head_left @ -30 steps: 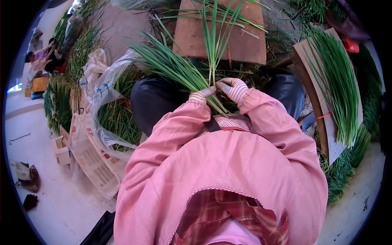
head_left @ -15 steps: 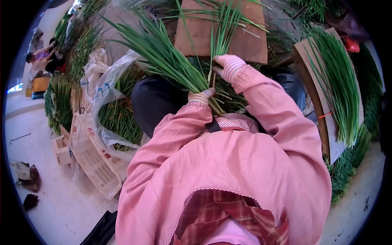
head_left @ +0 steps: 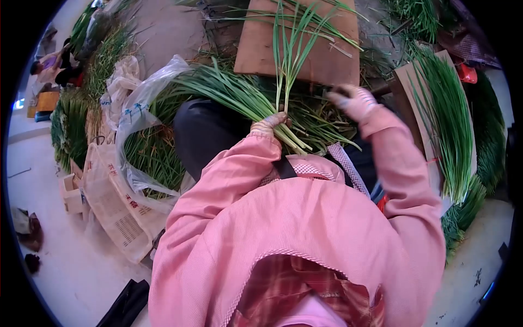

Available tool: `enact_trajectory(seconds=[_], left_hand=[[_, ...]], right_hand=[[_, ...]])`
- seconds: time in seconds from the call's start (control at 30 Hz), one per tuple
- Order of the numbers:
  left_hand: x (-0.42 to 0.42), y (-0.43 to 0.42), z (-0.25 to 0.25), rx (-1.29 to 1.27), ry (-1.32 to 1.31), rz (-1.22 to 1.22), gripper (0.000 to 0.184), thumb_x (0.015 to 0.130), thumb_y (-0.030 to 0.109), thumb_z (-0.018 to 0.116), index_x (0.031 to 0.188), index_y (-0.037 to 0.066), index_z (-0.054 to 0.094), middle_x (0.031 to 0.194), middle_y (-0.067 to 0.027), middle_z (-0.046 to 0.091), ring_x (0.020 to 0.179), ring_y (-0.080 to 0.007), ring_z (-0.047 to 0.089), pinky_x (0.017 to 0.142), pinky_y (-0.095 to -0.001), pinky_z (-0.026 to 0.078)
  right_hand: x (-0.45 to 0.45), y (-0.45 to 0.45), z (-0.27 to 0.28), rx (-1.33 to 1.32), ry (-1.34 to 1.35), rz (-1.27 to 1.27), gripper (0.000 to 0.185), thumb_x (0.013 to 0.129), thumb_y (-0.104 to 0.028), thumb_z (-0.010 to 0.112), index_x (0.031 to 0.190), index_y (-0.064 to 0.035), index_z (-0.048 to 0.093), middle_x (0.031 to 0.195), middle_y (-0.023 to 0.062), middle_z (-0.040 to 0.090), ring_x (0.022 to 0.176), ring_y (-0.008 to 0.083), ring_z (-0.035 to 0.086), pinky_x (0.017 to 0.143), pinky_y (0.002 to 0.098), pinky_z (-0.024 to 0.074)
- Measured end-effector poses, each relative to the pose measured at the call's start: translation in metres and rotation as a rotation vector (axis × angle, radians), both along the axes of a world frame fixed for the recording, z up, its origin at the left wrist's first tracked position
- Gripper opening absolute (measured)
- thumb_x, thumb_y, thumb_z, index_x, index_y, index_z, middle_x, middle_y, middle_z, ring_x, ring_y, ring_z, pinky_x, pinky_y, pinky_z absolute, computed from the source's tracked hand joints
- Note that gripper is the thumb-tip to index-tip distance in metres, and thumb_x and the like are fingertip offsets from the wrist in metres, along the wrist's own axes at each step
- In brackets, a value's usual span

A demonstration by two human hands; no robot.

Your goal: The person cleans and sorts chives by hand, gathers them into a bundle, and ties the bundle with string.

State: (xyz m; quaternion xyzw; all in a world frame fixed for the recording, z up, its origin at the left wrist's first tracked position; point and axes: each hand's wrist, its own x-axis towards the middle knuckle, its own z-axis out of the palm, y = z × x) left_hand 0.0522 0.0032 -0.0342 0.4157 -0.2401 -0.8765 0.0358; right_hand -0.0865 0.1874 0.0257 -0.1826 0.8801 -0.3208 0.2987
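Note:
My left hand [head_left: 268,124], in a striped glove with bare fingertips, is closed round a bunch of garlic chives [head_left: 231,94]. The leaves fan out to the upper left, and the pale stem ends stick out below the fist. A few stalks [head_left: 284,71] stand more upright from the thumb side of the same hand. My right hand [head_left: 353,102], gloved alike and blurred by motion, is apart from the bunch on the right, fingers spread and nothing visible in them. Between and below the hands, loose chives [head_left: 321,122] lie over my lap.
A brown board [head_left: 299,46] ahead carries loose stalks. To the right, a tied bundle of chives [head_left: 447,120] lies on a slanted board. At left are a clear plastic bag [head_left: 143,128], a white plastic crate [head_left: 120,204] and heaped greens [head_left: 155,161]. Another person [head_left: 57,62] sits far left.
My right hand has let go of the stalks and moved right, away from the bunch. My left hand keeps its hold; the bunch's leaves now lie lower.

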Motion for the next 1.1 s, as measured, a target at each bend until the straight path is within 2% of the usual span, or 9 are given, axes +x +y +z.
enact_trajectory(seconds=[0.07, 0.13, 0.2, 0.27, 0.4, 0.6, 0.8, 0.9, 1.1], left_hand=[[0.002, 0.007, -0.002, -0.032, 0.027, -0.040, 0.023, 0.066, -0.003, 0.064, 0.086, 0.003, 0.054, 0.071, -0.0079, 0.056, 0.063, -0.0232, 0.055, 0.058, -0.0353, 0.049], [0.002, 0.008, 0.002, -0.086, -0.105, -0.174, 0.023, 0.066, -0.003, 0.064, 0.085, 0.003, 0.054, 0.071, -0.0085, 0.056, 0.063, -0.0240, 0.055, 0.058, -0.0372, 0.048], [0.005, -0.003, -0.017, -0.069, -0.013, -0.239, 0.022, 0.067, 0.001, 0.064, 0.086, 0.003, 0.053, 0.071, -0.0094, 0.056, 0.064, -0.0247, 0.055, 0.058, -0.0392, 0.047], [0.005, -0.012, -0.011, -0.081, -0.168, -0.329, 0.022, 0.068, 0.006, 0.064, 0.087, 0.003, 0.053, 0.072, -0.0100, 0.056, 0.064, -0.0246, 0.055, 0.060, -0.0399, 0.047], [0.002, -0.028, 0.000, -0.028, -0.055, 0.084, 0.020, 0.067, 0.005, 0.065, 0.085, 0.004, 0.055, 0.072, -0.0083, 0.056, 0.060, -0.0214, 0.054, 0.054, -0.0315, 0.049], [-0.018, -0.029, 0.025, -0.128, -0.037, -0.235, 0.031, 0.069, 0.031, 0.069, 0.086, 0.010, 0.054, 0.063, -0.0022, 0.052, 0.051, -0.0166, 0.050, 0.047, -0.0292, 0.044], [-0.023, -0.020, 0.030, -0.332, -0.088, -0.470, 0.029, 0.063, 0.024, 0.073, 0.083, 0.008, 0.058, 0.069, -0.0053, 0.059, 0.052, -0.0177, 0.054, 0.048, -0.0292, 0.047], [-0.022, -0.014, 0.037, -0.345, -0.071, -0.384, 0.027, 0.063, 0.019, 0.073, 0.083, 0.009, 0.058, 0.069, -0.0043, 0.058, 0.054, -0.0173, 0.054, 0.048, -0.0293, 0.046], [-0.026, -0.021, 0.050, -0.547, 0.052, -0.139, 0.029, 0.064, 0.010, 0.072, 0.088, 0.005, 0.056, 0.075, -0.0049, 0.057, 0.057, -0.0178, 0.054, 0.049, -0.0294, 0.047]], right_hand=[[0.031, -0.037, -0.017, -0.358, -0.440, -0.240, 0.048, 0.075, -0.038, 0.060, 0.104, -0.0012, 0.053, 0.091, 0.0085, 0.058, 0.076, 0.0167, 0.054, 0.065, 0.0288, 0.0444], [0.041, -0.066, -0.041, -0.559, -0.565, -0.351, 0.041, 0.077, -0.032, 0.059, 0.102, -0.0004, 0.052, 0.088, 0.0071, 0.058, 0.073, 0.0145, 0.052, 0.063, 0.0275, 0.0434], [0.045, -0.082, -0.067, -0.737, -0.326, -0.329, 0.031, 0.078, -0.021, 0.058, 0.100, 0.0002, 0.053, 0.085, 0.0068, 0.058, 0.073, 0.0140, 0.053, 0.063, 0.0287, 0.0434], [0.031, -0.073, -0.060, -0.734, -0.392, -0.294, 0.024, 0.079, -0.015, 0.057, 0.098, -0.0006, 0.054, 0.077, 0.0058, 0.058, 0.068, 0.0133, 0.054, 0.062, 0.0268, 0.0441], [0.016, -0.028, -0.013, -0.674, -0.851, -0.136, 0.026, 0.079, -0.015, 0.057, 0.103, -0.0040, 0.053, 0.075, 0.0033, 0.057, 0.066, 0.0112, 0.054, 0.059, 0.0243, 0.0447], [0.032, -0.018, -0.025, -0.692, -0.838, 0.183, 0.043, 0.075, -0.009, 0.061, 0.115, -0.0015, 0.045, 0.090, 0.0041, 0.056, 0.077, 0.0102, 0.052, 0.069, 0.0245, 0.0436], [0.042, -0.025, -0.028, -0.704, -0.827, 0.178, 0.038, 0.073, -0.007, 0.062, 0.108, -0.0003, 0.049, 0.090, 0.0016, 0.055, 0.079, 0.0079, 0.050, 0.071, 0.0232, 0.0422], [0.049, -0.034, -0.028, -0.680, -0.693, -0.121, 0.024, 0.071, -0.015, 0.067, 0.089, -0.0022, 0.058, 0.073, 0.0005, 0.057, 0.067, 0.0071, 0.050, 0.059, 0.0218, 0.0419], [0.052, -0.054, -0.042, -0.780, -0.652, -0.377, 0.021, 0.073, -0.019, 0.065, 0.084, -0.0030, 0.059, 0.067, 0.0009, 0.056, 0.059, 0.0084, 0.049, 0.051, 0.0244, 0.0402]])
